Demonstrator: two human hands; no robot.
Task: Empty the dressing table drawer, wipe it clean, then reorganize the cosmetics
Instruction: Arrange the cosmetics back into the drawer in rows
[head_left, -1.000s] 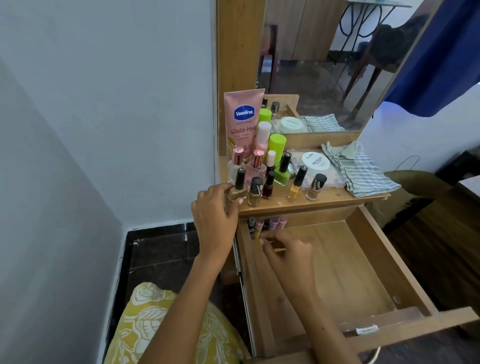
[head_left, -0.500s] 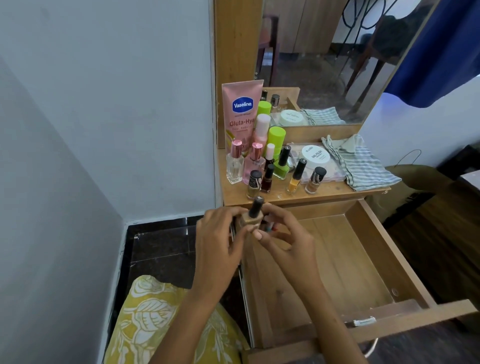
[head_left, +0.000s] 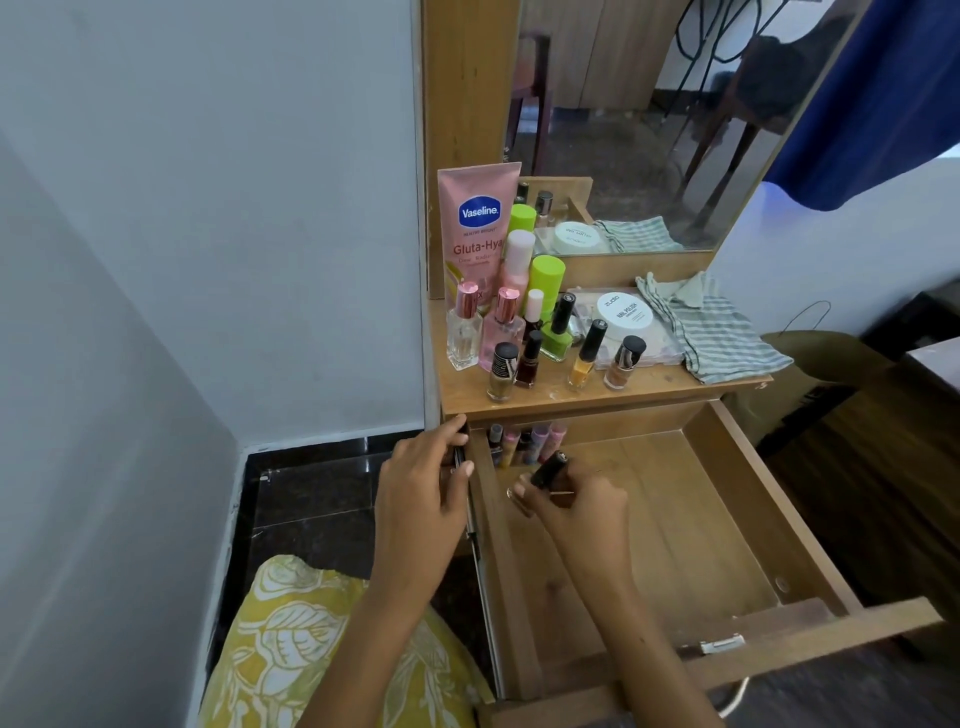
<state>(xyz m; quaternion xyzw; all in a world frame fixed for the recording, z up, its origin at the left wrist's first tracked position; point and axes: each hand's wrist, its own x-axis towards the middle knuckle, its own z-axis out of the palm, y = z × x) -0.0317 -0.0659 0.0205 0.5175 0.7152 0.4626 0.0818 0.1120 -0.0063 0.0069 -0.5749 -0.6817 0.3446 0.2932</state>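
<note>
1. Over the drawer's back left part, the right hand (head_left: 569, 501) had its fingers curled round a bottle (head_left: 549, 470) with a black cap, the cap pointing up and away from the person.
2. Just outside the drawer's left wall, the left hand (head_left: 423, 480) had its fingers bent at the corner under the tabletop; whether they gripped the edge or the dark rail there could not be told.
3. Close behind the right hand, a row of small bottles (head_left: 524, 444) stood against the back left corner inside the drawer (head_left: 727, 525), which was pulled well out; the rest of its wooden floor showed bare wood.
4. Above the drawer, on the tabletop (head_left: 649, 387), stood the remaining cosmetics: a gold polish (head_left: 502, 371) and a dark red polish (head_left: 530, 359) at the front left, a yellow polish (head_left: 584, 361) and a tan polish (head_left: 623, 362) further right.
5. Behind those stood two perfumes (head_left: 464, 332) with pink caps, a green polish (head_left: 558, 330), a pink spray (head_left: 517, 262) and a green-capped bottle (head_left: 546, 278).
6. A pink Vaseline tube (head_left: 475, 228) leaned upright against the mirror frame at the back left.
7. A white tub (head_left: 623, 310) lay on a clear case, and just beside it to the right lay a striped cloth (head_left: 717, 332).
8. A mirror (head_left: 675, 119) rose behind the tabletop.
</note>
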